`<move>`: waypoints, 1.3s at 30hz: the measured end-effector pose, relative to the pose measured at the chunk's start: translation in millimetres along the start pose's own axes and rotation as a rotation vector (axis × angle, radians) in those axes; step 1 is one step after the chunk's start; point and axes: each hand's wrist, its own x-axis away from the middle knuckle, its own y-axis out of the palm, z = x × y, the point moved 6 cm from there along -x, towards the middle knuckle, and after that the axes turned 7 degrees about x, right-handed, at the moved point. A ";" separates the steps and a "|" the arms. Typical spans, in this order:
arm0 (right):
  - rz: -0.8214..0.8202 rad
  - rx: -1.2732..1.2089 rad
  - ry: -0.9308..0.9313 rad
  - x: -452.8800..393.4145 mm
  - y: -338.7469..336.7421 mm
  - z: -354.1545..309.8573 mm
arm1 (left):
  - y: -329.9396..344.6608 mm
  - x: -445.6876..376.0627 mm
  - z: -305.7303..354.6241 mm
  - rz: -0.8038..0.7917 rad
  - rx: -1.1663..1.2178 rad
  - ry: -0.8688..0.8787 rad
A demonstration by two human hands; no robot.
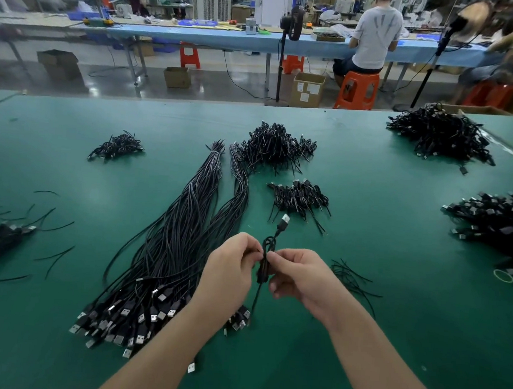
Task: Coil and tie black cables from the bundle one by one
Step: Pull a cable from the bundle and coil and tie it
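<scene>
A folded black cable (265,256) is held upright between both hands above the green table (400,224). Its USB plug (284,221) sticks up and a loose tail hangs down. My left hand (230,272) pinches the coil from the left, and my right hand (301,274) pinches it from the right. A long bundle of straight black cables (185,225) lies to the left, with its USB plugs (126,316) fanned out near me.
Piles of coiled cables lie ahead (276,146), at centre right (299,197), far right (441,135) and right edge (498,219), and a small one at the left (116,146). Black ties (350,278) lie right of my hands. A rubber band (503,275) sits nearby.
</scene>
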 end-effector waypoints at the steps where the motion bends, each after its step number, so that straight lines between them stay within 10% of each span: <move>1: -0.034 -0.101 0.070 0.6 2.7 3.1 | -0.1 0.6 1.5 0.010 -0.020 0.043; 7: -0.087 -0.138 0.189 4.0 1.6 4.2 | 0.2 5.9 11.4 0.041 -0.192 0.312; 18: 0.294 0.671 -0.508 9.5 -3.7 -22.3 | 7.9 -0.4 -33.6 0.084 0.376 -0.411; 31: 0.014 -0.043 0.107 -1.9 -5.2 6.5 | 9.3 7.9 9.7 0.024 -0.280 0.413; 39: 0.039 -0.017 0.048 -5.3 -12.2 4.7 | 7.7 2.5 -0.4 0.008 -0.056 0.177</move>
